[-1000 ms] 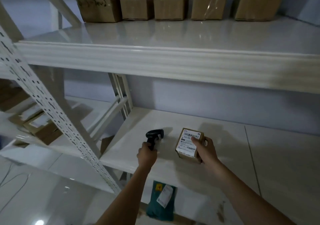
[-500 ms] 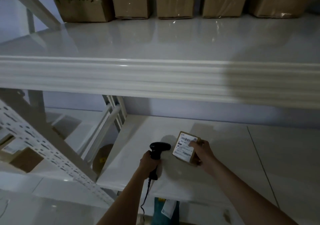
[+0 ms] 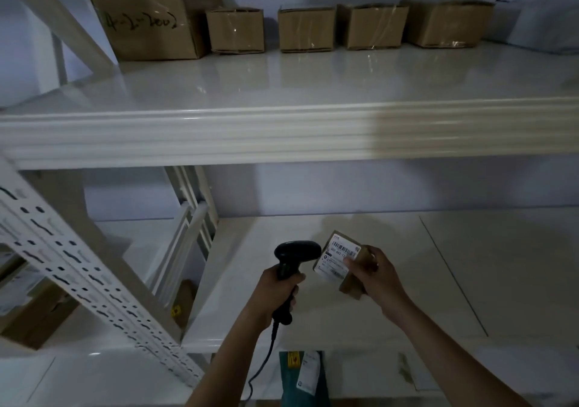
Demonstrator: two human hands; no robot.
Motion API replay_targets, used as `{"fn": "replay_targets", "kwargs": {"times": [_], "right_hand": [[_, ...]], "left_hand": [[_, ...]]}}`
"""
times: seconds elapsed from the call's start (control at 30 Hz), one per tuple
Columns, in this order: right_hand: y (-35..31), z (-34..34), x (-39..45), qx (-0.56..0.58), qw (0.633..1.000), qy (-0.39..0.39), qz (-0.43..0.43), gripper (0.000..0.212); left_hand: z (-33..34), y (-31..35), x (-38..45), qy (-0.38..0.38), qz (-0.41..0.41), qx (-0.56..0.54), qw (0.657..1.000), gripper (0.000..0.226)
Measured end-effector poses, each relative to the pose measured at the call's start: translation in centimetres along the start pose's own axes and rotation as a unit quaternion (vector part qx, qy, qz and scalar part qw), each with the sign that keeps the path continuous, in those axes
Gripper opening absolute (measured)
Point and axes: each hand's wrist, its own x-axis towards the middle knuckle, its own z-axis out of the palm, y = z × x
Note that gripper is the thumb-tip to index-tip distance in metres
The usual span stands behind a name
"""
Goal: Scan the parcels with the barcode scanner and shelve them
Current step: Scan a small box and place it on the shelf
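My right hand [image 3: 374,276] grips a small brown cardboard parcel [image 3: 340,257] with a white barcode label facing up and left. It is held above the lower white shelf [image 3: 407,297]. My left hand [image 3: 277,290] holds the black barcode scanner [image 3: 293,257] by its handle. The scanner's head points right at the label and almost touches the parcel's edge. Its cable [image 3: 260,369] hangs down past my left forearm.
On the upper shelf [image 3: 282,93] a large box [image 3: 147,18] and several small cardboard boxes [image 3: 305,29] stand along the back wall. A perforated white upright [image 3: 78,278] slants at left. A green packet [image 3: 305,378] lies below. More boxes [image 3: 34,312] sit lower left.
The view has tilted up and closer. My right hand has lifted and tilted the parcel toward the scanner, and my left hand has brought the scanner head up close to the label.
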Motion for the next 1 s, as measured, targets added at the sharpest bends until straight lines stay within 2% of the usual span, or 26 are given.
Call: {"fn": "replay_targets", "kwargs": {"times": [0.07, 0.17, 0.33, 0.8, 1.0], "right_hand": [[-0.4, -0.1, -1.0, -0.005, 1.000, 0.002, -0.023, 0.050], [-0.9, -0.1, -2.1, 0.005, 0.999, -0.003, -0.049, 0.047], [-1.2, -0.2, -2.7, 0.021, 0.998, 0.002, -0.063, 0.050], [-0.3, 0.1, -1.5, -0.001, 0.999, 0.024, -0.043, 0.051], [-0.3, -0.1, -0.9, -0.036, 0.998, 0.036, -0.040, 0.058]], "left_hand": [[0.5, 0.4, -0.5, 0.010, 0.028, 0.039, 0.999, 0.009], [0.8, 0.6, -1.1, 0.017, 0.064, 0.111, 0.992, 0.008], [1.0, 1.1, -1.9, 0.032, 0.090, 0.166, 0.981, 0.010], [1.0, 1.9, -1.9, 0.020, 0.095, 0.169, 0.981, 0.004], [1.2, 1.9, -1.5, -0.009, 0.082, 0.162, 0.983, 0.008]]}}
